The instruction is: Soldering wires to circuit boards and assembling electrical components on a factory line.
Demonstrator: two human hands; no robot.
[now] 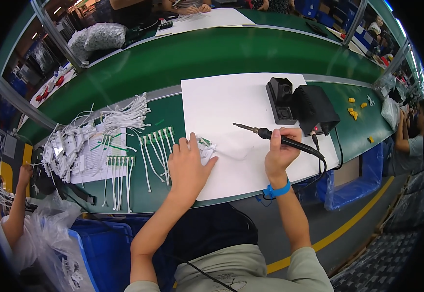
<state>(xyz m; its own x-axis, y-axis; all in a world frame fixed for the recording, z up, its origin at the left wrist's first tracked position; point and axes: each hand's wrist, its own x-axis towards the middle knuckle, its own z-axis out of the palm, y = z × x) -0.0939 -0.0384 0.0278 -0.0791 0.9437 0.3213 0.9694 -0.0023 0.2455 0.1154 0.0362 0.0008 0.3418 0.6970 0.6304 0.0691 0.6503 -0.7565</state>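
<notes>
While soldering iron [265, 133] in right grip [282, 155], green board [204, 141] beside left grip [187, 168].

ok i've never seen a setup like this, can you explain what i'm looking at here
There is no machine arm here: these are a person's own bare hands. The single picture comes from a wide fisheye camera on their head, looking down, so straight edges bend near the rim.

On the green workbench lies a white sheet with a black soldering station and iron stand. To the left are green circuit-board strips with white leads and a heap of white parts; small yellow pieces lie at the far right.

The right hand, with a blue wrist strap, holds a soldering iron. The left hand is beside a small white-and-green part; whether it grips it is unclear.
</notes>
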